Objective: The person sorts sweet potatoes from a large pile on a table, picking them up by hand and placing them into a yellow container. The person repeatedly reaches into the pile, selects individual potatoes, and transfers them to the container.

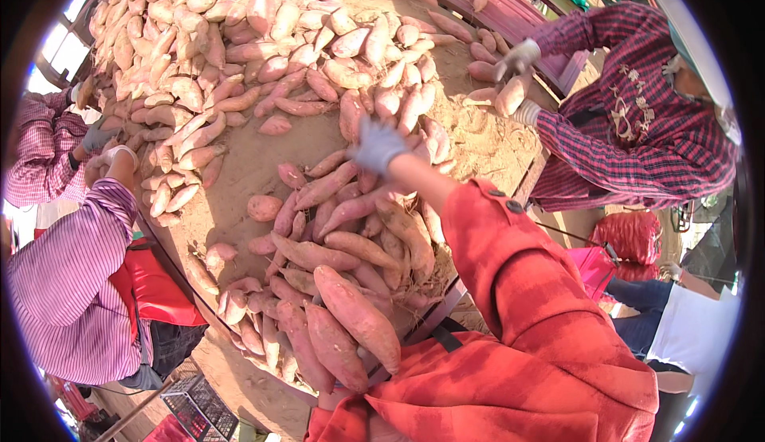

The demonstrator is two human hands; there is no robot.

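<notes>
My right hand [378, 145], in a grey glove and blurred, reaches over the heap of sweet potatoes [323, 191]. Its fingers look spread and hold nothing that I can see. Just beyond the fingertips lies a reddish sweet potato [351, 113]. Close to my body, my left hand [366, 358] is mostly hidden beneath several large sweet potatoes [357, 318] that it holds; only a bit of grey glove and the wrist show. A loose round sweet potato [264, 208] sits left of the near heap on the soil-covered table [239, 149].
A large pile of sweet potatoes [197, 42] covers the far side. A co-worker in plaid [633, 113] handles sweet potatoes at right; others, including a striped sleeve [72, 275], work at left. A black crate [200, 406] stands below, and red mesh sacks [627, 236] lie at right.
</notes>
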